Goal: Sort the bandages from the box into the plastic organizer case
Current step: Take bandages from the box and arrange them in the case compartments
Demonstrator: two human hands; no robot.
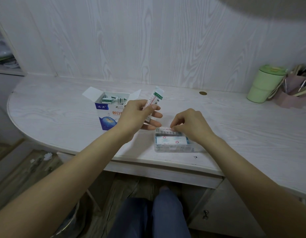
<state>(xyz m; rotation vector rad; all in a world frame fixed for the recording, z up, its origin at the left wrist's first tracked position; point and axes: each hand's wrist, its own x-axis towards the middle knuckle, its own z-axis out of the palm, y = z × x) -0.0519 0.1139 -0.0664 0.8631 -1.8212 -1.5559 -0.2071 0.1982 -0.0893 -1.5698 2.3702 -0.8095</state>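
Presently left hand (136,115) holds a wrapped bandage (154,103) upright, thumb pinching it beside the open box (108,115); right hand (190,125) pinches another bandage (163,129) over the far rim of the organizer case (176,143) near the tabletop (63,117) front edge. Strips look light, floppy, slippery in wrapper; best pinched near an end
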